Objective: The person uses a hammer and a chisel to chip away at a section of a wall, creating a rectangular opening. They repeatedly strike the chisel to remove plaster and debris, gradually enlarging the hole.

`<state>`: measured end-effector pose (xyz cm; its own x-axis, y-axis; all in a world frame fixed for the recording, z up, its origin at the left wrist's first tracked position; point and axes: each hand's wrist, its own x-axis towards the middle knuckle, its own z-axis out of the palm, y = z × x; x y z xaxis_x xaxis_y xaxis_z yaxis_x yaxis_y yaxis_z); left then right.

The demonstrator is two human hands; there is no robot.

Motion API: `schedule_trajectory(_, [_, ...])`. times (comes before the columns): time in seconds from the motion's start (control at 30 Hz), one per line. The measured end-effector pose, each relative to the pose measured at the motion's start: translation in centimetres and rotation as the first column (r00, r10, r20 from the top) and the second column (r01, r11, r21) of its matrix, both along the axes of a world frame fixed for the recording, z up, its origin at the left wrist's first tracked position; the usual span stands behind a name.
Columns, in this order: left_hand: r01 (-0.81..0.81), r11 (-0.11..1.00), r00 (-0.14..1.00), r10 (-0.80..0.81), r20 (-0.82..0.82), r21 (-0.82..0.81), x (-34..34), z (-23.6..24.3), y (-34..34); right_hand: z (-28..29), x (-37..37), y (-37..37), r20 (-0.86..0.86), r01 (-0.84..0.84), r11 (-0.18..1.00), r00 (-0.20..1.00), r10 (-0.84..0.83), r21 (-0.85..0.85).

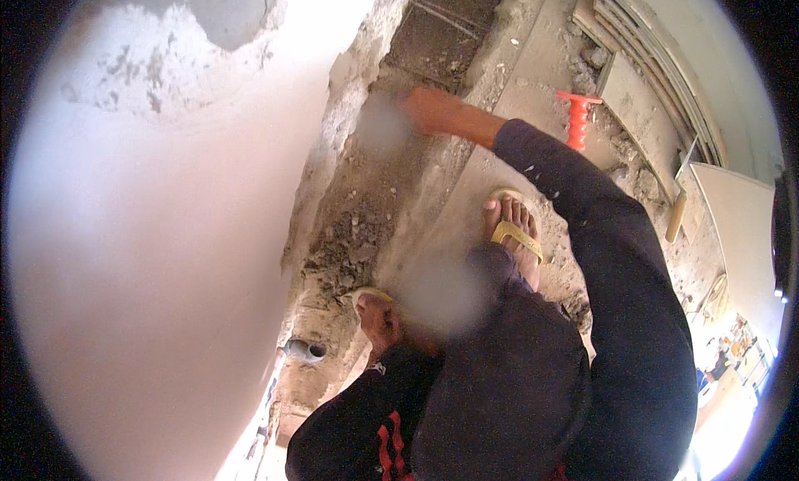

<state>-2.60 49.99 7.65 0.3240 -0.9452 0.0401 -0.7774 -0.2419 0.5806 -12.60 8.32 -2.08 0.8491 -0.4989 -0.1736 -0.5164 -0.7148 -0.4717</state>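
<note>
My right hand [431, 111] reaches out over a narrow dug trench [366, 177] beside the wall. Its fingers look curled, but a blurred spot covers their front, so whatever they hold is hidden. Loose soil and rubble [354, 244] lie in the trench, nearer my feet. My left hand is not in view. My right foot [518, 231], in a yellow flip-flop, rests on the dusty ledge; my left foot [379, 321] is by the rubble.
A pale wall [158, 256] fills the left side. An orange ribbed grip with a flange [578, 119] lies to the right, and a tool with a yellowish handle [676, 216] leans farther right. Boards [637, 102] lie along the far side. An open grey pipe end [306, 350] sticks out below my left foot.
</note>
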Motion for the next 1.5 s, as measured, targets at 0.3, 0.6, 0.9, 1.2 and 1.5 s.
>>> schedule_trajectory(0.3, [-0.216, 0.948, 0.881, 0.292, -0.373, 0.233, 0.0, -3.8, 4.0, 3.3, -0.6, -1.5, -0.138, -0.088, 0.994, 0.987, 0.079, -0.062])
schedule_trajectory(0.6, [-0.059, 0.995, 0.983, 0.073, -0.169, 0.084, -0.6, 1.3, -1.1, 11.8, -3.9, -9.8, 0.187, 0.132, 0.97, 0.967, -0.171, 0.203])
schedule_trajectory(0.9, [0.075, 0.974, 0.996, -0.062, -0.065, 0.212, 1.2, -0.7, 2.2, 11.5, 1.8, 14.6, 0.105, 0.005, 0.863, 0.992, -0.067, 0.504])
schedule_trajectory(1.2, [0.026, 0.979, 0.99, 0.003, -0.142, 0.2, -1.3, 2.7, -2.9, 15.0, -23.8, 11.4, 0.164, 0.615, 0.782, 0.765, -0.622, 0.096])
schedule_trajectory(1.5, [0.56, 0.527, 0.806, -0.525, -0.273, 0.64, 4.4, 13.9, -24.3, 16.2, -38.0, 21.8, -0.394, 0.895, 0.446, 0.418, -0.819, 0.024])
